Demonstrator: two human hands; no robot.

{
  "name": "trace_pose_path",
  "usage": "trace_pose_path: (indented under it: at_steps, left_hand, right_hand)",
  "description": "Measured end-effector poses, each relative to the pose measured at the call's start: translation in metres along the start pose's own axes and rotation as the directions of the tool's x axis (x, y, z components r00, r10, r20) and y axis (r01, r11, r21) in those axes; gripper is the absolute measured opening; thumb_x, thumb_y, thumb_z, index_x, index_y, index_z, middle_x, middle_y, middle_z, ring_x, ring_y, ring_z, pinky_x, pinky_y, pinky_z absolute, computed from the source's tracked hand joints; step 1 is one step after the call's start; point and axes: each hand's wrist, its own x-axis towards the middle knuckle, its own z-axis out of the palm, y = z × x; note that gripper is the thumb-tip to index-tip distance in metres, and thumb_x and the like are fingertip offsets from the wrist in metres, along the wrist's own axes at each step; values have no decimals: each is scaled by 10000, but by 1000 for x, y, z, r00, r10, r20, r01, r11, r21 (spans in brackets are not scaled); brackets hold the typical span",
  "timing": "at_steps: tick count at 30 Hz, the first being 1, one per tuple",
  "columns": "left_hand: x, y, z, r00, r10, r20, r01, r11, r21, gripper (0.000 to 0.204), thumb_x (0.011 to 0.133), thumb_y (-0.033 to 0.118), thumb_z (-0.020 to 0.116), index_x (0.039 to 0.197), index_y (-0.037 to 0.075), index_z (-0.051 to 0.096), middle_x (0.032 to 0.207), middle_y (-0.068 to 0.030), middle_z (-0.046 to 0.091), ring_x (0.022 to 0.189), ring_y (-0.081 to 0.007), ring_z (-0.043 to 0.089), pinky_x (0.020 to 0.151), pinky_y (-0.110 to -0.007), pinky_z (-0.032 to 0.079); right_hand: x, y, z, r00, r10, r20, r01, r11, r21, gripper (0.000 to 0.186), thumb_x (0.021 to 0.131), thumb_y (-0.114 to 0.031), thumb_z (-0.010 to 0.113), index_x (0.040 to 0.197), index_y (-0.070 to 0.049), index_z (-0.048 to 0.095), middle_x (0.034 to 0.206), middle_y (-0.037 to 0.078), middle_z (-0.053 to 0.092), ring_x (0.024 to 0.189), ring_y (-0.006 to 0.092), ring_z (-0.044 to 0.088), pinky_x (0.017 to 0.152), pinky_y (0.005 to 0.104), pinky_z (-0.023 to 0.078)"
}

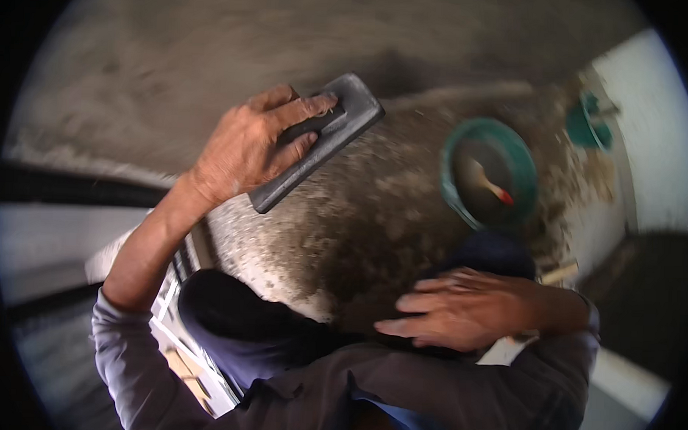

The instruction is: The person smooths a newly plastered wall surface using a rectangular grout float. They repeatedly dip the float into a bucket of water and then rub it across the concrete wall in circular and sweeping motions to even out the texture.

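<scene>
While the left hand [244,143] grips one grey float [328,139] by its handle [334,119], thumb and fingers closed around it, the right hand [466,310] is at the right knee [494,252]. Its fingers are slightly parted; contact with the knee cannot be told. Two green buckets are visible: a large bucket [525,157], containing one brush [493,185] with a red end, and a small bucket [580,128] beside the white panel [654,135]. The float is held ahead of the person, left of centre. Rough ground [390,186] separates its right edge from the large bucket, well apart. The float's long axis runs diagonally: one end points forward and right, the other back and left, near the left wrist.
</scene>
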Motion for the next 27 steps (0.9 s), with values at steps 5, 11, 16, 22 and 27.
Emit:
trace_pose_path:
  at_steps: [5,11,16,22,27]
  left_hand:
    - [186,131,159,911,251,328,-341,906,252,427,913,149,666,1340,146,658,1114,-182,717,1047,-300,721,911,-411,581]
    - [243,157,314,850,205,485,-338,919,203,374,898,129,662,1269,172,682,1195,-166,672,1045,-322,716,892,-428,594]
    - [221,129,355,935,142,324,-217,954,207,295,903,126,632,1194,110,676,1133,-189,673,1025,-330,721,817,-455,612]
    - [202,148,359,958,158,239,-186,978,100,342,772,136,754,1087,56,647,1087,-171,668,986,-344,699,696,-453,611]
    - [183,168,296,964,260,-48,-261,965,-11,516,819,108,672,1300,67,490,1137,-210,590,1002,-381,666,736,-449,599]
  right_hand:
    - [-36,13,34,930,89,-357,-115,992,-52,480,938,-189,577,1381,-4,558,1052,164,634,1030,310,652,832,432,552]
    - [-66,31,57,819,-49,-571,-71,980,-186,515,964,-253,607,1436,-70,511,975,85,580,922,253,629,762,394,553]
    - [-77,36,34,820,-18,-572,-24,998,-66,409,953,-171,550,1322,0,590,999,128,649,971,274,659,820,409,554]
    - [-88,32,8,897,-4,-441,-28,997,-67,525,904,-241,688,1392,-72,596,1116,141,671,1022,303,670,895,407,548]
    - [-85,23,19,893,-44,-448,-10,993,-118,534,813,-235,787,1312,-97,657,1024,79,673,928,289,670,789,398,564]
